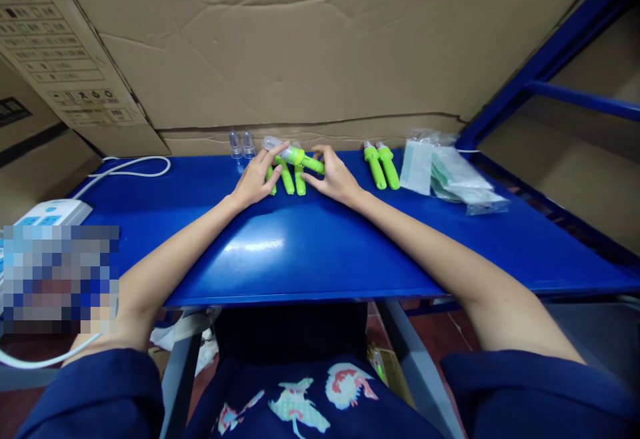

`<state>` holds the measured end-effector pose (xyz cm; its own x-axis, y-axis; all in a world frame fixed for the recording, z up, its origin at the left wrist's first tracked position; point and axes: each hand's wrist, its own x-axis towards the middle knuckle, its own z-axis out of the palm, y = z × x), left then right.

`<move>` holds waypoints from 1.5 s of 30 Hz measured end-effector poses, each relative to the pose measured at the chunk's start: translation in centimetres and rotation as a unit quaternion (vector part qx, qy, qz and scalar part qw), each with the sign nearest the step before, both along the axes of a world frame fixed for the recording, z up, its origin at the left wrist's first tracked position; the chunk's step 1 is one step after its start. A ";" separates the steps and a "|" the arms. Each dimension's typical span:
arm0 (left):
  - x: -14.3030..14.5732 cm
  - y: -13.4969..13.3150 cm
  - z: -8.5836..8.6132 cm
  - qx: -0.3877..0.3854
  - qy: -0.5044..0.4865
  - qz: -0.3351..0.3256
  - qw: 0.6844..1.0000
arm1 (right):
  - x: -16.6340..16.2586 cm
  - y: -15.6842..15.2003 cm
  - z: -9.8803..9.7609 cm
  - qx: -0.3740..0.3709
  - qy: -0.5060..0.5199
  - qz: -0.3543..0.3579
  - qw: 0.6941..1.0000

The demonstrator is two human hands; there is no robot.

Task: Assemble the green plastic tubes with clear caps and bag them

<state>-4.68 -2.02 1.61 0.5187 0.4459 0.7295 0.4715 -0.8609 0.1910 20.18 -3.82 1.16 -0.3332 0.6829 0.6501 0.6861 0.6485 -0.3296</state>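
Note:
Both my hands reach to the far middle of the blue table [310, 252]. Between them they hold one green pen-like piece with a clear cap [295, 155], lying crosswise just above the table. My left hand [257, 179] pinches its clear-capped end. My right hand [334, 176] grips its green end. Under the hands lie three more green pieces [289, 181] side by side on the table.
Two clear caps [241, 144] stand at the back left of the hands. Two green pieces [381, 165] lie to the right, beside a pile of clear plastic bags [450, 173]. A white power strip [53, 212] with its cable sits at the left edge. Cardboard [310, 45] lines the back.

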 end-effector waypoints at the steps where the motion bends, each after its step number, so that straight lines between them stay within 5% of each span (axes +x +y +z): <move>1: -0.1 0.1 0.0 -0.001 -0.002 0.001 1.000 | 0.1 0.2 -0.1 0.004 0.004 0.000 1.000; 14: 0.0 -0.1 0.1 -0.011 -0.021 -0.003 1.000 | -0.1 -0.5 0.2 -0.009 -0.035 -0.060 0.998; 25: 0.3 -0.6 0.6 -0.015 -0.006 -0.010 1.000 | -0.1 -0.3 0.5 -0.020 -0.023 -0.034 0.999; 35: 0.1 -0.1 0.3 -0.073 -0.024 0.085 0.993 | -0.5 -1.2 1.5 -0.100 -0.079 -0.067 0.990; 45: -0.5 0.0 1.1 -0.048 0.048 0.030 0.997 | -0.6 -1.8 1.4 -0.071 -0.150 -0.065 0.984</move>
